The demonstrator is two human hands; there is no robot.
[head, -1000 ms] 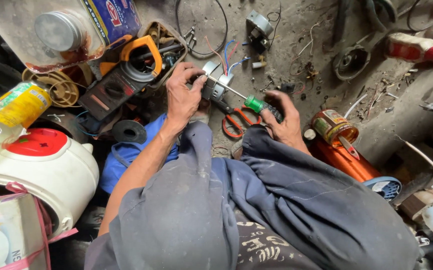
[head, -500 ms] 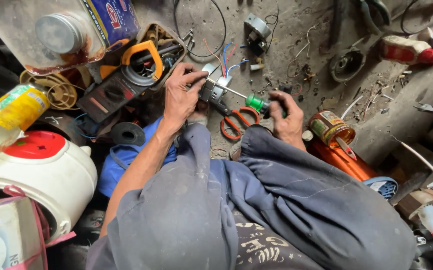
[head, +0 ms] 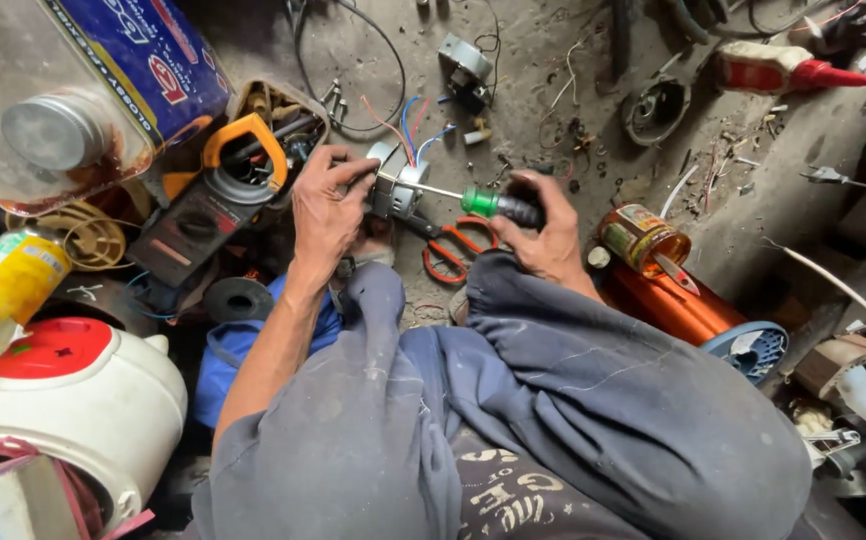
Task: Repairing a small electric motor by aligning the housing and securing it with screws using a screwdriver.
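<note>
Left hand [head: 325,212]: the grip is closed around a small electric motor [head: 393,188], which is held just above the floor [head: 573,70], in front of the knees.
Right hand [head: 545,232]: fingers are wrapped tight on the green-and-black handle of a screwdriver [head: 488,204]; its shaft is laid level, tip at the motor's face.
Step in hand: the tip is best kept square in the screw and the motor braced, so that no slip occurs.
Wires: red and blue leads [head: 408,125] rise from the motor, near the shaft.
Around: orange-handled scissors [head: 453,245] lie just beneath; a clamp meter [head: 215,200] is crowded against the left wrist; a tin can [head: 643,238] sits near the right hand.
</note>
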